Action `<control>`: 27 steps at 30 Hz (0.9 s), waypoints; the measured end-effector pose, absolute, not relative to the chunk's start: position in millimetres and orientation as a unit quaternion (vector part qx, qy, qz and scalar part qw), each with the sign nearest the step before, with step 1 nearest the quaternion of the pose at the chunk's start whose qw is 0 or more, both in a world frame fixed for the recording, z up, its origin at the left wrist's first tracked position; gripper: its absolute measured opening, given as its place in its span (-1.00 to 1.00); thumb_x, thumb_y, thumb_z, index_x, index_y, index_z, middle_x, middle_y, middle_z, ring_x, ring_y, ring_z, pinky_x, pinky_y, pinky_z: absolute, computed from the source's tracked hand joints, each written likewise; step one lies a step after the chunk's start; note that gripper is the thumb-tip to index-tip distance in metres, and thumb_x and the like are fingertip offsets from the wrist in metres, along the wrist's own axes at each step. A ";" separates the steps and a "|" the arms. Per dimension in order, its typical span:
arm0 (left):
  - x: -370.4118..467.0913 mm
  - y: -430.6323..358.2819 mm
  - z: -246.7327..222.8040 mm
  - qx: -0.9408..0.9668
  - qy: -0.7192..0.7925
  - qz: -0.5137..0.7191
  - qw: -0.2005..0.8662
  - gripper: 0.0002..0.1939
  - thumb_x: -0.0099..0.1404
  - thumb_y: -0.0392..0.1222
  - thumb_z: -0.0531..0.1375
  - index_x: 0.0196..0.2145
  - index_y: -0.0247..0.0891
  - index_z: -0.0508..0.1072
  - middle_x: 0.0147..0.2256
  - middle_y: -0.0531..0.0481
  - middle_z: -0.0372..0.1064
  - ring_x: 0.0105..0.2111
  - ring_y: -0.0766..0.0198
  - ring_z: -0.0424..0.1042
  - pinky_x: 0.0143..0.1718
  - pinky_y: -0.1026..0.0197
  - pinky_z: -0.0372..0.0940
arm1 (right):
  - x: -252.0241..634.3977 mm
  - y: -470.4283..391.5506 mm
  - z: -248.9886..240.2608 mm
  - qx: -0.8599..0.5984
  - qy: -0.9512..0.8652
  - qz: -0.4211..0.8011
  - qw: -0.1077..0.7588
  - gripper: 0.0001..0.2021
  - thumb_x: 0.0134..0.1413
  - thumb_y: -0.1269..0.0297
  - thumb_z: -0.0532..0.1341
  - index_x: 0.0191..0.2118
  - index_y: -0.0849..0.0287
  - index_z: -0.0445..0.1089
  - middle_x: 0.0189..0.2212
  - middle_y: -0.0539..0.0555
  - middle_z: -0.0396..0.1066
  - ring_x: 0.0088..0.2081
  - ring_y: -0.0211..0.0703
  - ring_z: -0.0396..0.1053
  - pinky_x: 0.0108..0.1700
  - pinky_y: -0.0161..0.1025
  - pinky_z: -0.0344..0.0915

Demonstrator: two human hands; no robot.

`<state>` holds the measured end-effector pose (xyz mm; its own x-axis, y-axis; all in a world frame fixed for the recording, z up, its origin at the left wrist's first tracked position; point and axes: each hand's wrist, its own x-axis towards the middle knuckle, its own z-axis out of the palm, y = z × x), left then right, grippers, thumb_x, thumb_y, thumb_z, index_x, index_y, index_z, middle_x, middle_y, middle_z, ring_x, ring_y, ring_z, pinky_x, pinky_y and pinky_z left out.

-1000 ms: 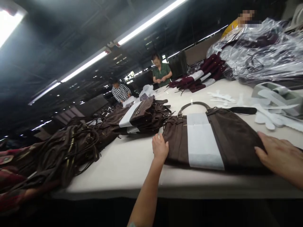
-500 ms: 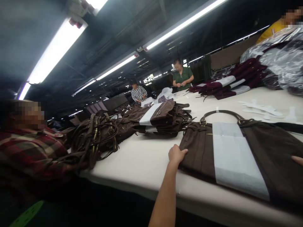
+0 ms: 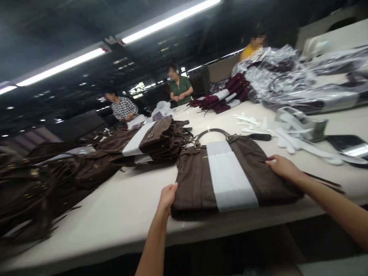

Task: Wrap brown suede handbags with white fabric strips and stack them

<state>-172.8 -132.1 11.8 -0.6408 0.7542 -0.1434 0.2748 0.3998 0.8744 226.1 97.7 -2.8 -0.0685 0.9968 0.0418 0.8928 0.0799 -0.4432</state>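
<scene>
Left hand (image 3: 167, 197): grips brown bag (image 3: 194, 186) at left edge.
Right hand (image 3: 283, 167): touches right side; finger closure cannot be told.
Bag position: flat on table (image 3: 129, 207), near front edge.
Bag stack (image 3: 156, 140): beyond, leftward.

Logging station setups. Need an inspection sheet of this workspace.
Surface: white table, near edge in view.
Job's things: brown bag lying flat, pale band across it.
Clutter: white strips, grey holder, dark flat device.
Hands: left hand at the bag's left edge, right hand on its right side.
Cables: nothing certain; dark cords right of the bag may be straps.
Surroundings: stacked brown bags left, maroon bags and plastic-wrapped goods beyond, three co-workers.
</scene>
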 end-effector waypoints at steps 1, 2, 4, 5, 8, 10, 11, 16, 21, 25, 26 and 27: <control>-176.3 -127.1 11.9 0.336 0.806 0.416 0.255 -0.54 0.05 0.24 0.18 -0.63 -0.23 0.30 -0.62 0.01 0.25 -0.41 0.11 0.36 -0.33 0.15 0.22 | 224.1 93.2 -0.1 -0.676 -0.704 0.156 0.151 -0.69 0.15 0.20 0.14 -0.12 0.30 0.47 -0.27 0.29 0.51 -0.21 0.10 0.48 -0.21 -0.12 0.33; -178.8 -122.5 12.2 0.346 0.819 0.394 0.233 -0.60 0.05 0.15 0.20 -0.66 -0.21 0.26 -0.64 0.03 0.20 -0.42 0.10 0.34 -0.33 0.15 0.19 | 222.2 88.7 2.1 -0.689 -0.695 0.154 0.135 -0.65 0.18 0.14 0.13 -0.07 0.28 0.45 -0.20 0.30 0.49 -0.16 0.13 0.47 -0.18 -0.09 0.32; -181.3 -116.1 13.3 0.363 0.837 0.363 0.188 -0.69 0.04 0.01 0.20 -0.67 -0.19 0.22 -0.64 0.04 0.16 -0.39 0.08 0.33 -0.32 0.15 0.16 | 219.7 79.5 5.8 -0.701 -0.690 0.133 0.123 -0.59 0.22 0.05 0.09 -0.02 0.27 0.41 -0.09 0.35 0.43 -0.05 0.19 0.41 -0.12 -0.03 0.31; -181.7 -114.5 14.1 0.369 0.843 0.353 0.168 -0.73 0.04 -0.04 0.20 -0.65 -0.18 0.22 -0.63 0.04 0.17 -0.37 0.07 0.33 -0.31 0.15 0.15 | 218.9 75.6 7.6 -0.701 -0.691 0.123 0.126 -0.57 0.23 0.04 0.08 -0.02 0.29 0.40 -0.06 0.38 0.39 -0.02 0.21 0.39 -0.09 -0.01 0.29; -181.7 -113.9 16.6 0.380 0.852 0.332 0.138 -0.79 0.07 -0.09 0.17 -0.58 -0.16 0.19 -0.60 0.06 0.19 -0.39 0.08 0.32 -0.31 0.15 0.15 | 216.7 70.5 13.6 -0.688 -0.682 0.175 0.175 -0.63 0.24 0.15 0.11 -0.03 0.38 0.39 -0.03 0.45 0.35 0.04 0.24 0.34 0.01 0.01 0.24; -182.2 -115.8 18.5 0.389 0.850 0.322 0.152 -0.76 0.11 0.00 0.14 -0.54 -0.15 0.19 -0.62 0.08 0.19 -0.46 0.11 0.31 -0.36 0.14 0.18 | 215.1 73.2 17.4 -0.677 -0.652 0.264 0.216 -0.70 0.21 0.25 0.15 -0.07 0.39 0.40 -0.05 0.44 0.38 0.05 0.23 0.32 0.05 -0.01 0.20; -182.6 -117.3 19.7 0.391 0.846 0.321 0.168 -0.72 0.12 0.07 0.13 -0.53 -0.16 0.21 -0.62 0.07 0.21 -0.48 0.11 0.32 -0.37 0.13 0.20 | 214.5 75.7 18.7 -0.673 -0.634 0.303 0.232 -0.74 0.19 0.28 0.18 -0.11 0.37 0.41 -0.08 0.41 0.41 0.05 0.21 0.33 0.06 -0.04 0.20; -183.0 -129.7 28.0 0.284 0.777 0.423 0.370 -0.52 0.03 0.24 0.28 -0.39 -0.28 0.41 -0.41 -0.12 0.47 -0.30 0.02 0.48 -0.23 0.08 0.36 | 217.4 78.5 20.9 -0.635 -0.563 0.465 0.252 -0.73 0.21 0.18 0.20 -0.39 0.29 0.45 -0.32 0.26 0.53 -0.21 0.01 0.49 -0.17 -0.24 0.37; -178.7 -136.4 32.2 0.192 0.698 0.446 0.526 -0.60 0.18 0.10 0.26 -0.29 -0.34 0.49 -0.32 -0.24 0.52 -0.28 0.01 0.52 -0.20 0.07 0.41 | 220.2 56.6 27.6 -0.527 -0.465 0.672 0.233 -0.53 0.26 -0.06 0.10 -0.35 0.29 0.47 -0.28 0.28 0.54 -0.28 -0.02 0.52 -0.21 -0.18 0.47; -177.9 -137.2 29.4 0.266 0.690 0.476 0.476 -0.59 0.14 0.04 0.31 -0.18 -0.33 0.49 -0.28 -0.16 0.53 -0.25 0.06 0.51 -0.16 0.12 0.39 | 219.3 44.1 34.5 -0.448 -0.404 0.759 0.245 -0.55 0.10 -0.09 0.25 -0.28 0.32 0.48 -0.25 0.29 0.54 -0.33 -0.01 0.52 -0.23 -0.14 0.50; -175.9 -138.8 30.7 0.299 0.695 0.480 0.445 -0.57 0.11 0.07 0.33 -0.20 -0.33 0.50 -0.28 -0.14 0.52 -0.25 0.07 0.50 -0.16 0.14 0.38 | 220.3 41.7 35.5 -0.448 -0.423 0.746 0.255 -0.58 0.06 -0.05 0.30 -0.28 0.31 0.48 -0.26 0.29 0.54 -0.33 0.00 0.52 -0.25 -0.15 0.50; -172.4 -141.2 34.1 0.333 0.697 0.482 0.413 -0.54 0.07 0.11 0.34 -0.23 -0.33 0.51 -0.29 -0.12 0.52 -0.25 0.06 0.49 -0.18 0.15 0.37 | 222.6 39.2 36.1 -0.450 -0.447 0.727 0.265 -0.60 0.02 -0.02 0.34 -0.28 0.29 0.48 -0.26 0.28 0.54 -0.33 0.02 0.53 -0.26 -0.16 0.50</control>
<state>-172.4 -141.2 34.1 -0.4374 0.8626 -0.2543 0.0665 0.3130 0.9474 222.6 39.2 36.1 -0.4552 0.7871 -0.4163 0.0166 -0.4600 -0.8878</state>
